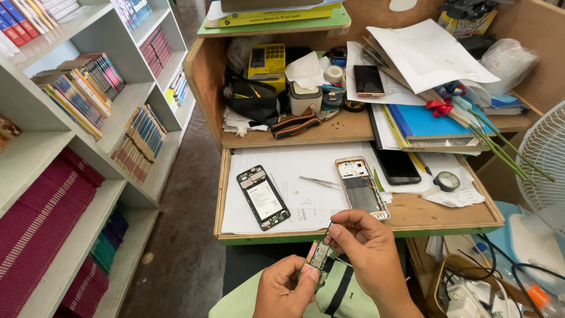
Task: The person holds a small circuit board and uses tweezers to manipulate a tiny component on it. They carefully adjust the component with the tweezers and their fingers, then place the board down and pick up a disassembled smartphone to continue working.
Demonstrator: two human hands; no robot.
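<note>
A single head-worn camera looked steeply down and forward over the person's lap. The hands (329, 265) sat close at six o'clock, the tabletop (447, 215) just beyond at centre, and bookshelves (88, 147) ran off at nine o'clock.
</note>
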